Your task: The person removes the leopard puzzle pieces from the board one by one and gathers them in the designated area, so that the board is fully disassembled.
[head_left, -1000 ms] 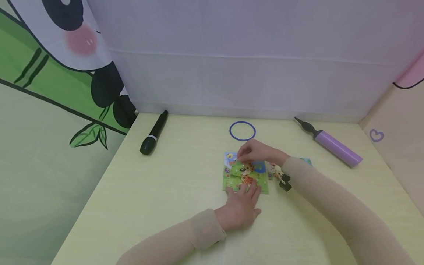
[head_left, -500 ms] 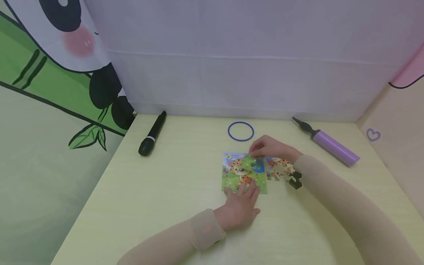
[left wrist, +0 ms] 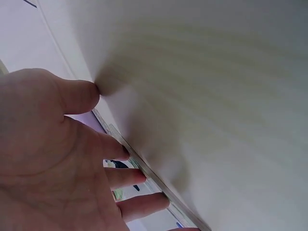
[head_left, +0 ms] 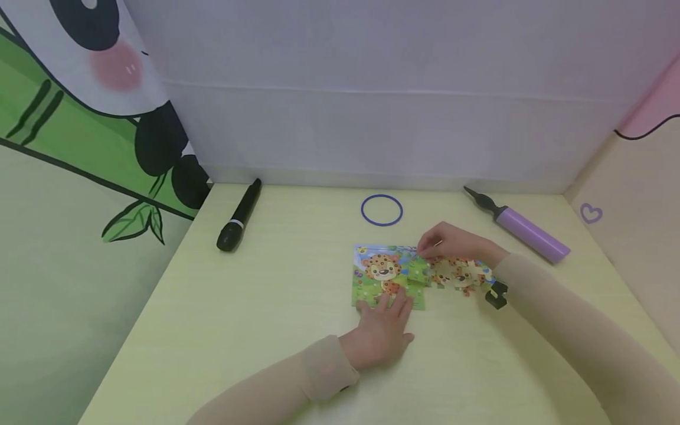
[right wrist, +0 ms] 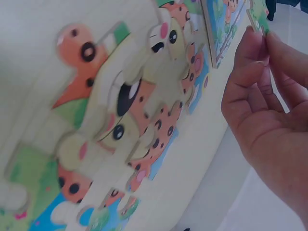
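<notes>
A puzzle board (head_left: 363, 292) with a cartoon leopard picture lies on the table. My left hand (head_left: 379, 339) rests with straight fingers on its lower edge; the left wrist view shows the fingertips (left wrist: 139, 176) along that edge. Between thumb and fingers my right hand (head_left: 451, 242) pinches a green puzzle piece (head_left: 418, 271), which overlaps the board's right side. Just right of the board lie several loose puzzle pieces (head_left: 461, 274) with leopard spots and faces, partly behind the right wrist. The right wrist view shows these pieces (right wrist: 127, 98) close up, face up and scattered.
A black microphone (head_left: 239, 218) lies at the back left of the table. Behind the board is a blue ring (head_left: 382, 225), and a purple hand pump (head_left: 531, 233) lies at the back right. A pale cloth wall (head_left: 361, 136) rises at the table's far edge.
My right hand has moved right with the green puzzle piece, from over the leopard's face to the board's right side. More of the leopard picture shows. The left hand has stayed on the board.
</notes>
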{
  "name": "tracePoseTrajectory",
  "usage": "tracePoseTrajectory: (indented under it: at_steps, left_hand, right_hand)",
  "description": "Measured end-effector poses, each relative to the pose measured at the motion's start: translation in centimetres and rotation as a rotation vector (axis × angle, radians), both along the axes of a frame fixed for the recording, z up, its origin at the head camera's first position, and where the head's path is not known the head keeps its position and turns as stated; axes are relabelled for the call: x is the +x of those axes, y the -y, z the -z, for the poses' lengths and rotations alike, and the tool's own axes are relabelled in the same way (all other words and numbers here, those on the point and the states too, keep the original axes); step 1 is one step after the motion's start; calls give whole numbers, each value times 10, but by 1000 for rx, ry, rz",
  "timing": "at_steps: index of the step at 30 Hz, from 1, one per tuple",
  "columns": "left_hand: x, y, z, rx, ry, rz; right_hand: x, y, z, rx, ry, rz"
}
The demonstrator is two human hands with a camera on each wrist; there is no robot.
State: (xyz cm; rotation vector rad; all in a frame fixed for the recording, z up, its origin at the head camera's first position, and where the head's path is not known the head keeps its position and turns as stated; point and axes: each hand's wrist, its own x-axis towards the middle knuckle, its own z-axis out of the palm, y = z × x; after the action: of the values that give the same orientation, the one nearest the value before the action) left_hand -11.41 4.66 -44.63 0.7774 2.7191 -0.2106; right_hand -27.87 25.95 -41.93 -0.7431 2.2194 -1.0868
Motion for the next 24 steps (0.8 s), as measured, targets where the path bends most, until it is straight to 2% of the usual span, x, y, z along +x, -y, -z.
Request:
tracePoseTrajectory:
  at_steps: [3,11,24]
  left_hand:
    - [-1,1,-1,18,-6,6]
    - [-7,11,-4,137,-34,39]
    - [-6,11,-2,137,-58,47]
  right_hand:
    - [5,-8,-1,19,-21,-15]
    - [15,-25,0,44,20,-25]
    - [31,-28,6,75,-12,-105]
